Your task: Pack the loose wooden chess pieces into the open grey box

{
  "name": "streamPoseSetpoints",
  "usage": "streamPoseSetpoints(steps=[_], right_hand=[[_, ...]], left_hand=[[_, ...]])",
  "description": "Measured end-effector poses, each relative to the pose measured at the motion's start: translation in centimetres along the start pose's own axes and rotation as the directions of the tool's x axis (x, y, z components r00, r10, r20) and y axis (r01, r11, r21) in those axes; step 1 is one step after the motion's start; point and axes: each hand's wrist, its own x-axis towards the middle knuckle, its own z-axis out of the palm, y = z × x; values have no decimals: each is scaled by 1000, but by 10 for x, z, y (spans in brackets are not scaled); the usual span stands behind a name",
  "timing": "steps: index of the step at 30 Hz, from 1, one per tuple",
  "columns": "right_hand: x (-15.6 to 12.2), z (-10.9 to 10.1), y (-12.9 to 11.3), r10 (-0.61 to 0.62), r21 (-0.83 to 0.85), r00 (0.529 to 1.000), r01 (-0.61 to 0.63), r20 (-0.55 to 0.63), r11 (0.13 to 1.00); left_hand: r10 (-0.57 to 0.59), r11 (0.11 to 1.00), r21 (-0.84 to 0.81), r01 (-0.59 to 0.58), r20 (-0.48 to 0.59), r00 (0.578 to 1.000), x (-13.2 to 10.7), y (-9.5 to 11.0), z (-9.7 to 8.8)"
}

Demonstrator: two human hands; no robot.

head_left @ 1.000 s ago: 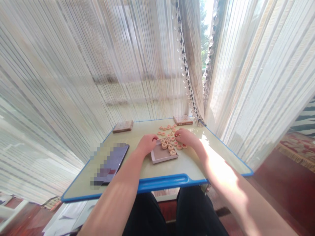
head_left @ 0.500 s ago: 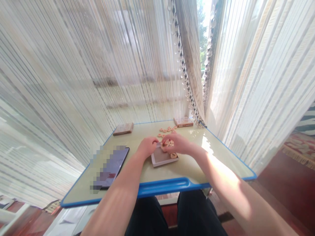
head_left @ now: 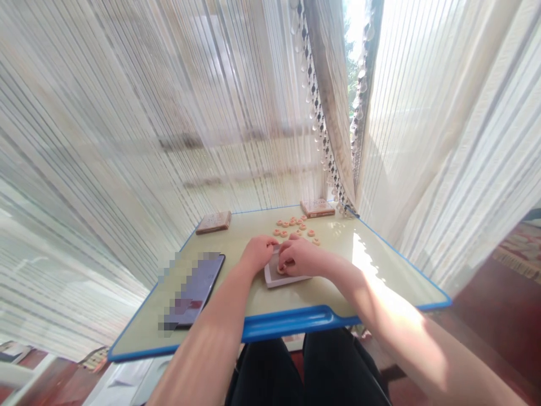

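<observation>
A shallow white-rimmed box point(head_left: 271, 282) with a brown inside lies on the table in front of me. My left hand point(head_left: 261, 251) is closed at the far left corner of the box, its fingertips curled on the rim. Over the box, my right hand point(head_left: 299, 257) pinches a round Chinese chess piece point(head_left: 280, 271) low against the box floor. That hand hides the right part of the box and whatever lies there. Just beyond the box, several loose Chinese chess pieces point(head_left: 285, 224) are scattered on the table.
A tablet point(head_left: 202, 287), partly blurred out, lies to the left of my left forearm. Two flat boxes stand at the back, one on the left point(head_left: 213, 222) and one on the right point(head_left: 317, 207). The table point(head_left: 350, 282) has a raised blue edge; string curtains hang behind it.
My right hand has come nearer to me and lower inside the box, with a piece at its fingertips. My left hand has stayed at the box corner. The view has shifted slightly.
</observation>
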Motion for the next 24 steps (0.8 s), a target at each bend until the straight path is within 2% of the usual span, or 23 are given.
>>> streamPoseSetpoints(steps=[3, 8, 16, 24], right_hand=[[-1, -1, -2, 9, -52, 999, -11, -33, 999], [-2, -5, -6, 20, -10, 999, -20, 26, 1000], [-6, -4, 4, -47, 1, 998, 47, 44, 999], [-7, -6, 2, -31, -91, 999, 30, -9, 995]], left_hand=[[9, 1000, 16, -9, 13, 1000, -1, 1, -1], [10, 999, 35, -10, 3, 1000, -2, 1, -1], [24, 999, 36, -24, -3, 1000, -1, -1, 1], [30, 999, 35, -30, 15, 999, 0, -1, 1]])
